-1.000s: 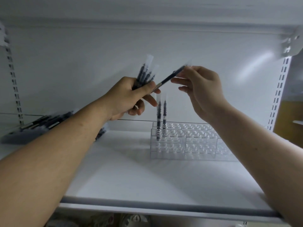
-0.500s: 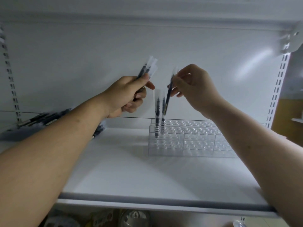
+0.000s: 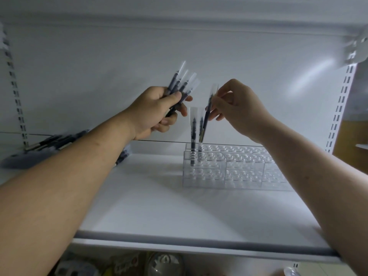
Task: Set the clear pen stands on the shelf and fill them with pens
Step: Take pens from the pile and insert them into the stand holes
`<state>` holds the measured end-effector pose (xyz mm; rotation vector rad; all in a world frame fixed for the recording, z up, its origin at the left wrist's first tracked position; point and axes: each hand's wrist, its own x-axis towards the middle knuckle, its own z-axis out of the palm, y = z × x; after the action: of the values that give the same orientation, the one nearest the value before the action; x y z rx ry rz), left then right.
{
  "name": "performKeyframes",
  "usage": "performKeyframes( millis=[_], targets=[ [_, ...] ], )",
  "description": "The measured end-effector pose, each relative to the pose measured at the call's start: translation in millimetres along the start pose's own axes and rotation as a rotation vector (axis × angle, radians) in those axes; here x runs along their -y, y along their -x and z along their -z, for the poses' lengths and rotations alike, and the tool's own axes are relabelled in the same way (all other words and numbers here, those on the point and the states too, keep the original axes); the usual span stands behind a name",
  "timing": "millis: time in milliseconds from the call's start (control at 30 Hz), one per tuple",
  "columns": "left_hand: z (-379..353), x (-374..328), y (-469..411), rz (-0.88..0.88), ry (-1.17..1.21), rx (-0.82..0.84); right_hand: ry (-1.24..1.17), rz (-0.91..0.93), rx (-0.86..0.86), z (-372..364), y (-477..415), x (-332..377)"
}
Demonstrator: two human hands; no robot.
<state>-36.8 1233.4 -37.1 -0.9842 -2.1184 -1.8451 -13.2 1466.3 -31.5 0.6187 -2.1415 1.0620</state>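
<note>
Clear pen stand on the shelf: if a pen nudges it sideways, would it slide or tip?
Likely slides rather than tips: the clear pen stand is wide, low and stepped. Probably light, being clear plastic holding only two pens, and the shelf looks smooth, so nudges may shift it.

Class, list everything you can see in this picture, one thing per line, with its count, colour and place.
Shelf: one, white.
Stand: clear, tiered, on the shelf, right of centre; unit count unclear.
Standing pens: two, dark, clear caps, in the stand's back-left holes.
Held pen: one, dark, tilted, tip beside the standing pens.
Bundle: several pens, dark, clear caps, above the shelf.
Loose pens: blurred dark pile, far left.
Rails: two, white, slotted, back wall left and right.
Left hand: grips the bundle.
Right hand: pinches the held pen.
</note>
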Motion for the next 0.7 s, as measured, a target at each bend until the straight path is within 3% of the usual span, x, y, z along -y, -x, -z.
performKeyframes(
  millis=[333, 533, 700],
  targets=[
    [1.8, 1.4, -2.8, -0.06, -0.01, -0.042, 0.008, -0.01, 0.023, 1.8, -1.5, -2.0],
    [1.6, 2.1, -3.5, -0.071, -0.028, -0.05, 0.084, -0.026, 0.228, -3.4, 5.3, -0.6],
    [0.6, 0.9, -2.0, -0.077, -0.056, -0.052, 0.079, -0.066, 0.272, -0.8, 3.3, 0.7]
  ],
)
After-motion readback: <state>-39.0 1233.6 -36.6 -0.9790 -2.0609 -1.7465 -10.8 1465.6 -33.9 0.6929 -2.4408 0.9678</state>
